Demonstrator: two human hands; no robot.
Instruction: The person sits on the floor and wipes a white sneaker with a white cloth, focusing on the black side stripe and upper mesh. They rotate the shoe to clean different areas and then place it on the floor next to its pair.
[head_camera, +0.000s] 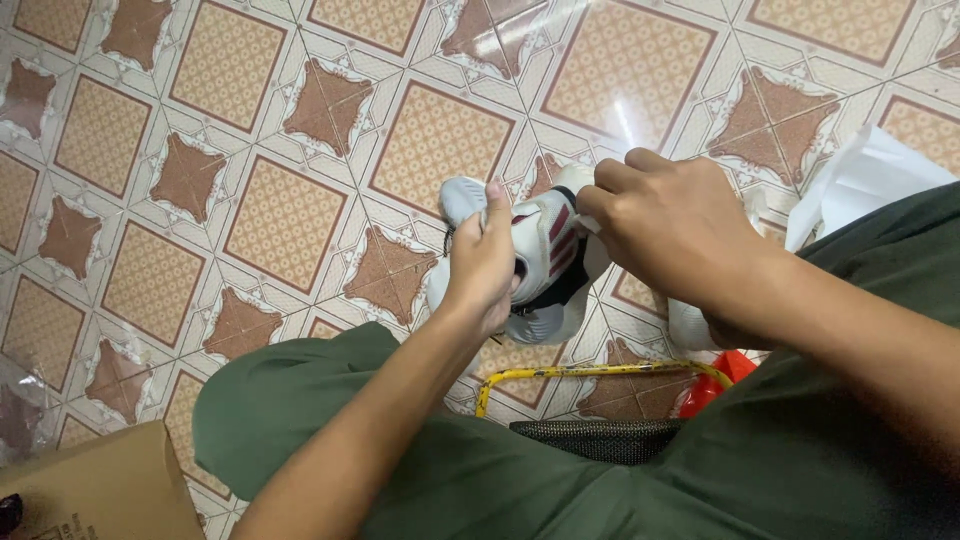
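Left hand (483, 262): closed around white sneaker (545, 255), held above the tiled floor (280, 220) before the knees. Right hand (672, 228): fingers pinched at the shoe's upper edge. Advice: steady grip, small pulls. Nearby: cardboard box (100, 490), yellow frame (590, 375).

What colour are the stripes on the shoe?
The stripes on the white shoe are dark red, seen best in the head view.

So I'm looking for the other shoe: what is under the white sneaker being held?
Under the white sneaker only patterned floor tiles show. The left hand and right hand cover part of it, hiding anything beneath them.
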